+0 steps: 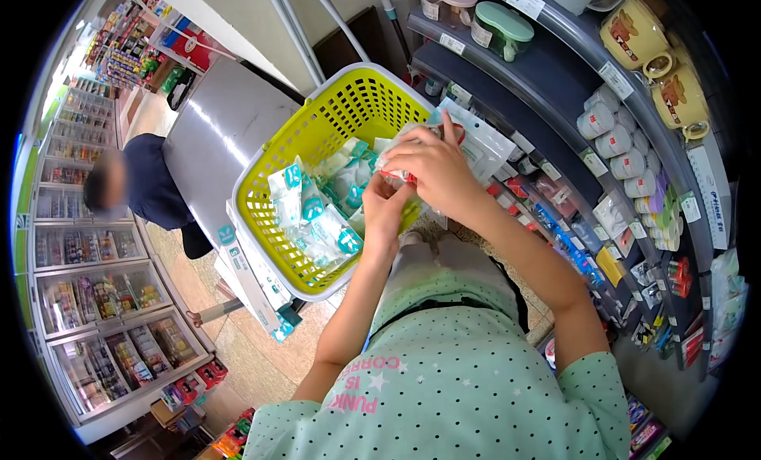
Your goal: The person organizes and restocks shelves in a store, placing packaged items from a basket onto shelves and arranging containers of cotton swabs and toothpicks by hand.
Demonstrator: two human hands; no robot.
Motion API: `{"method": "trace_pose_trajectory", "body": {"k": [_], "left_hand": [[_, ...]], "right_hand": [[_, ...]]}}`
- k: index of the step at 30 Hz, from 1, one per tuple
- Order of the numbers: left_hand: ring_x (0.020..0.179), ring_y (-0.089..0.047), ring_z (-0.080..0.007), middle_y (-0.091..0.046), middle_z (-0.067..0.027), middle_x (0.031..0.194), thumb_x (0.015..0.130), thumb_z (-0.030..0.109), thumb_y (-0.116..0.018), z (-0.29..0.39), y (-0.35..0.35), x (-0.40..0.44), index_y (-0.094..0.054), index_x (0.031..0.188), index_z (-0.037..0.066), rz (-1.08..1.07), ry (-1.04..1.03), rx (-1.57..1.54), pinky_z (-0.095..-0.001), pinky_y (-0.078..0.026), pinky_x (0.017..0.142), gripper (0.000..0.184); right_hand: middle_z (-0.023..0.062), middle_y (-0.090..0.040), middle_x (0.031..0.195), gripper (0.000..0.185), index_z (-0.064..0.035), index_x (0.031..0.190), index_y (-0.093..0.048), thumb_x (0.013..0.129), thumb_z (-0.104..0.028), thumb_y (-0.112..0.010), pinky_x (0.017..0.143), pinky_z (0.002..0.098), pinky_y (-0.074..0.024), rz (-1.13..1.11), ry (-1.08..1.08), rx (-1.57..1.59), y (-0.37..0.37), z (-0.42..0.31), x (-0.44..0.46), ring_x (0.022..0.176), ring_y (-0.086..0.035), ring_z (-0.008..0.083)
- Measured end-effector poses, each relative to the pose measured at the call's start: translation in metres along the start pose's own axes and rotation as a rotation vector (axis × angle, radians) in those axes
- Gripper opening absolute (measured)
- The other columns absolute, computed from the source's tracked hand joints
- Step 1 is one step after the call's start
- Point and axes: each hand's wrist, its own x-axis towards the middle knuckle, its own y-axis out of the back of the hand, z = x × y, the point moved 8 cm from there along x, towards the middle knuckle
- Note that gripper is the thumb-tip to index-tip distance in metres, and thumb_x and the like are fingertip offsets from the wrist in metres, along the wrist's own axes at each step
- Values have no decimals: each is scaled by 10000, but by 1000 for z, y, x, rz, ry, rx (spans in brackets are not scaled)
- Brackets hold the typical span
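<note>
Over the right side of a yellow-green basket [273, 254], both my hands meet at a clear plastic package with red edging [404, 141]. The fingers of my left hand [386, 206] are pinched at its lower edge. My right hand [436, 162] lies bent over the package from above. White and teal packets [313, 210] are piled inside the basket. A flat clear and light-blue package [479, 143] shows behind my right hand, partly hidden by it; whether I hold it, I cannot tell.
A grey table [218, 127] supports the basket. Long boxes [250, 277] stick out beside it. Shelves [547, 71] with cups, containers and packets curve along the right. Another person [147, 182] is beyond the table at left, near glass-fronted cabinets [103, 293].
</note>
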Motion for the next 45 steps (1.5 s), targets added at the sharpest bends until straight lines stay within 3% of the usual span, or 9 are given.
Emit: {"method": "trace_pose_trajectory", "body": {"k": [5, 9, 22, 26, 31, 35, 38, 41, 45], "left_hand": [[803, -616, -90, -680, -41, 905, 842, 43, -761, -3, 0, 2, -612, 1026, -4, 16, -29, 39, -258, -489, 717, 241], [798, -619, -96, -685, -46, 902, 831, 63, -787, 0, -3, 0, -612, 1027, -8, 13, -15, -10, -254, -491, 727, 273], [782, -601, -96, -676, -37, 875, 834, 86, -783, 2, -1, 0, -606, 1008, 5, 15, -42, 47, -252, -470, 720, 261], [760, -587, -87, -667, -32, 851, 831, 98, -788, 4, -1, -2, -605, 989, 9, 24, -45, 55, -248, -456, 694, 258], [734, -565, -80, -650, -24, 823, 826, 102, -794, -2, 1, 1, -602, 969, 12, 15, -49, 48, -249, -447, 674, 255], [720, -553, -82, -631, -17, 803, 824, 100, -798, 1, 1, -1, -600, 966, 10, 26, -64, 51, -253, -447, 666, 260], [797, -554, -93, -614, -3, 831, 859, 115, -757, 2, 1, -2, -576, 943, 54, 17, -62, 126, -268, -427, 751, 209], [796, -549, -91, -617, -4, 836, 861, 125, -762, 1, 1, -4, -583, 951, 50, 17, -48, 87, -270, -425, 754, 213], [709, -523, -81, -615, -18, 793, 830, 119, -796, 1, 3, -2, -608, 970, 14, 35, -81, 99, -252, -451, 662, 256]], "right_hand": [[-55, -744, 990, 206, -180, 888, -783, 781, -34, -687, 1165, 714, -83, -22, -44, -61, 4, 31, 5, 1111, -596, 161], [-65, -759, 1024, 388, -230, 892, -802, 782, 82, -600, 1183, 663, -113, 45, -150, -86, 19, 76, 2, 1114, -618, 162], [-52, -746, 1068, 352, -197, 924, -799, 830, 47, -563, 1176, 661, -131, 231, -383, -370, 73, 117, -2, 1118, -610, 174], [-50, -731, 1134, 425, -207, 987, -794, 784, 91, -568, 1172, 667, -140, 297, -258, -288, 79, 90, -7, 1125, -607, 179], [-39, -745, 1043, 346, -205, 952, -799, 779, 58, -655, 1174, 697, -83, 162, -275, -171, 41, 96, -19, 1101, -616, 163], [-23, -754, 1057, 344, -187, 966, -799, 813, 37, -587, 1168, 675, -118, -38, -484, -333, 36, 152, -35, 1087, -626, 211], [-29, -753, 1075, 384, -196, 980, -798, 815, 50, -554, 1153, 677, -157, 104, -562, -251, 51, 171, -48, 1089, -630, 220], [-30, -742, 1120, 444, -201, 1007, -791, 801, 91, -528, 1147, 677, -193, 287, -484, -212, 90, 142, -42, 1094, -628, 232], [-35, -730, 1162, 471, -214, 1024, -790, 799, 113, -535, 1173, 654, -166, 362, -314, -207, 103, 96, -32, 1138, -610, 207]]}}
